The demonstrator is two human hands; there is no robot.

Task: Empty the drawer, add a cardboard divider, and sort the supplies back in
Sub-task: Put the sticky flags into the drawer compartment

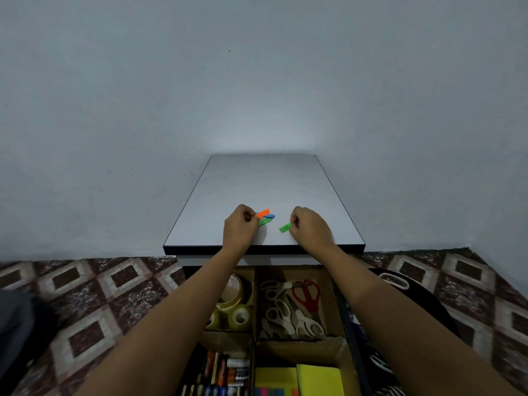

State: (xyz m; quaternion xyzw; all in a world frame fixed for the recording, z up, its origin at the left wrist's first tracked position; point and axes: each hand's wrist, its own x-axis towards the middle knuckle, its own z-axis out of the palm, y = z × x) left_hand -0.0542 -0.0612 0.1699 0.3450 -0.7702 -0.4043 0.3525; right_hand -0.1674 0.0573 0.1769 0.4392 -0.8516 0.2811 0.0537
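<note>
On the white cabinet top [265, 181], my left hand [239, 227] pinches a small fan of sticky flags [265, 216]: orange, blue and green strips. My right hand [310, 227] pinches a single green flag [285, 228] a little to the right of them. Below the top, the drawer [340, 304] stands open with a cardboard divider [254, 310] splitting it into compartments. Tape rolls [235, 307] lie at the back left and scissors [294, 307] at the back right. Pens and markers [223, 375] fill the front left, yellow sticky notes [303, 380] the front right.
The cabinet stands against a plain pale wall. Patterned brown and cream floor tiles [94, 304] spread on both sides. A dark bag with a white handle [400, 281] lies right of the drawer, and dark cloth [14, 324] shows at the left edge.
</note>
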